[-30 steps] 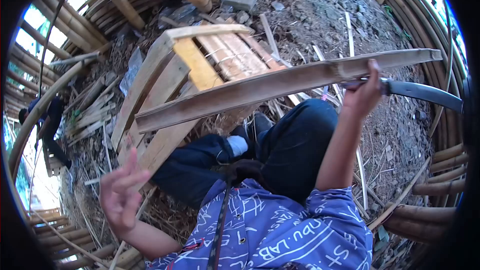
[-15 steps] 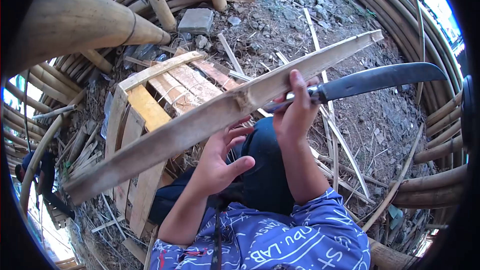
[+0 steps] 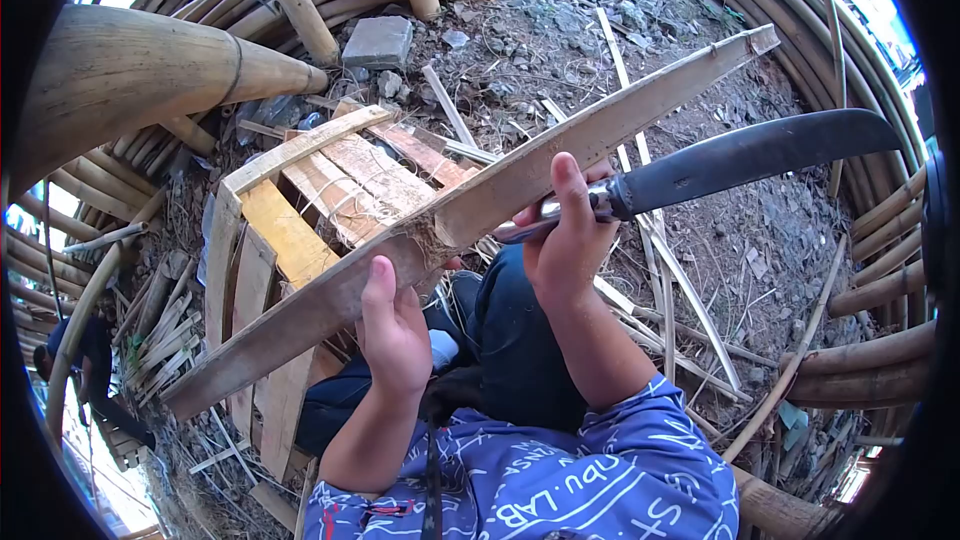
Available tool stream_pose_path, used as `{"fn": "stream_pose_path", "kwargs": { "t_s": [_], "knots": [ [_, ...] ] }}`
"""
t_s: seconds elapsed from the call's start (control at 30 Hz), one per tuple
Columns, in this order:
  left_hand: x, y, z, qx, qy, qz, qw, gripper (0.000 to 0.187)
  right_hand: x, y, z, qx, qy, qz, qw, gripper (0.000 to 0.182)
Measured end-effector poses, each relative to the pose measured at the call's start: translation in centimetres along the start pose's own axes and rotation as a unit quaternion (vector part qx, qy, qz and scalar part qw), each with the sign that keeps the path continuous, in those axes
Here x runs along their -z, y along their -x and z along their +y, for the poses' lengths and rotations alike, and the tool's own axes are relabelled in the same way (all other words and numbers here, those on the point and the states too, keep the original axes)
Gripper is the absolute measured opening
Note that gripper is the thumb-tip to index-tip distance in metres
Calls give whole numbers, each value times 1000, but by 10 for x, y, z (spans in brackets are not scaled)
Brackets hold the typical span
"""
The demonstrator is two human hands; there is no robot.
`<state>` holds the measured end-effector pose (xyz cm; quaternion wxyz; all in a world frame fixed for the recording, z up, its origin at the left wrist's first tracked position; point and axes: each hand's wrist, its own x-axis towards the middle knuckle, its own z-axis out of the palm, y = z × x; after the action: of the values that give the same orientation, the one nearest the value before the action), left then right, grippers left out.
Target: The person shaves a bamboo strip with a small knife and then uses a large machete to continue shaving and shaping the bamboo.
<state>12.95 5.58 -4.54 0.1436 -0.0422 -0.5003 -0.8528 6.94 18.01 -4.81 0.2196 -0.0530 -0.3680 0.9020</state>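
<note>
A long split piece of bamboo (image 3: 600,120), hollow side towards me with a node near its middle, slants across my lap from lower left to upper right. My left hand (image 3: 393,325) grips it left of the node, thumb up on the inner face and fingers behind. My right hand (image 3: 570,235) is closed around the handle of a machete (image 3: 760,160), whose dark curved blade points right. This hand also touches the bamboo's lower edge; its fingertips behind the bamboo are partly hidden.
A low wooden bench (image 3: 300,155) of rough planks, with shavings on it, stands ahead to the left. A concrete block (image 3: 378,43) and thin bamboo strips (image 3: 690,300) lie on the ground. A thick bamboo pole (image 3: 150,70) juts in at upper left. Another person (image 3: 90,360) is at far left.
My left hand, open below the bamboo before, has closed on it. The bamboo's inner face has turned more towards me, and my right hand with the machete has shifted slightly left.
</note>
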Motion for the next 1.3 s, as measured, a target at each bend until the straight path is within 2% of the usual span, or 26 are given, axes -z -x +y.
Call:
{"fn": "stream_pose_path", "kwargs": {
  "t_s": [0.13, 0.2, 0.23, 0.27, 0.3, 0.4, 0.43, 0.47, 0.5, 0.57, 0.6, 0.63, 0.7, 0.73, 0.77, 0.83, 0.87, 0.9, 0.97, 1.0, 1.07, 1.1, 1.17, 1.2, 1.23, 1.3],
  "knots": [
    [1, 1, 0, 40, 1, 18, 999, 41, 0, -2, -5, -14, 14, 20, 1000, 26],
    [12, 4, 7, 169, -166, -81, 968, 38, 1, -5, -4, 3, 34, 27, 999, 25],
    [12, 8, 14, 170, -168, -77, 968, 38, 3, -6, -4, -1, 34, 27, 999, 25],
    [7, 13, 30, 153, -278, -206, 926, 32, 5, -8, -4, 11, 62, 28, 998, 25],
    [3, 18, 46, 133, -381, -327, 854, 27, 6, -9, -3, 20, 89, 27, 995, 25],
    [7, 43, 86, 106, -342, -321, 877, 25, 6, -10, 1, 36, 86, 40, 995, 27],
    [11, 53, 90, 68, -335, -237, 909, 19, 7, -11, 2, 43, 90, 43, 994, 27],
    [21, 61, 96, 30, -357, -176, 917, 18, 8, -12, 3, 46, 95, 44, 993, 28],
    [31, 66, 103, -9, -376, -116, 919, 17, 7, -12, 3, 50, 100, 46, 993, 28],
    [40, 72, 113, -8, -440, -39, 897, 18, 2, -11, -1, 51, 118, 71, 989, 26],
    [35, 71, 125, 78, -487, -43, 869, 18, 4, -14, 0, 53, 115, 73, 989, 25],
    [34, 70, 126, 79, -490, -38, 867, 18, 6, -14, 1, 56, 114, 75, 989, 23],
    [26, 65, 120, 253, -469, -74, 843, 20, 9, -18, 1, 56, 114, 80, 989, 22],
    [35, 63, 104, 105, -516, -173, 833, 19, 11, -20, 1, 63, 114, 88, 988, 21],
    [39, 65, 101, 104, -515, -172, 833, 19, 12, -22, 1, 63, 114, 87, 988, 21],
    [45, 70, 101, 49, -565, -175, 805, 19, 15, -24, 0, 74, 129, 83, 985, 20],
    [34, 73, 116, 178, -510, -68, 839, 17, 15, -23, 0, 75, 133, 84, 985, 20],
    [42, 71, 117, 181, -507, -72, 840, 17, 15, -25, 1, 73, 122, 81, 987, 19],
    [67, 65, 120, -83, -505, -172, 841, 19, 18, -33, 2, 76, 80, 78, 991, 25],
    [63, 62, 120, -17, -509, -155, 847, 28, 20, -36, 4, 85, 86, 77, 990, 25],
    [34, 42, 108, -42, -607, -269, 747, 21, 19, -36, 4, 90, 97, 76, 988, 24],
    [23, 44, 90, -41, -560, -303, 770, 18, 17, -34, 4, 92, 105, 77, 987, 24],
    [4, 34, 48, -157, -510, -412, 739, 38, 19, -34, 2, 81, 112, 53, 989, 23],
    [0, 31, 20, -205, -515, -447, 702, 36, 18, -36, 4, 102, 99, 54, 988, 22],
    [-2, 30, -8, -200, -495, -473, 701, 50, 21, -37, 5, 99, 103, 57, 988, 22],
    [31, 24, -61, -147, -523, -491, 681, 64, 29, -44, 3, 102, 121, 66, 985, 22]
  ]
}}
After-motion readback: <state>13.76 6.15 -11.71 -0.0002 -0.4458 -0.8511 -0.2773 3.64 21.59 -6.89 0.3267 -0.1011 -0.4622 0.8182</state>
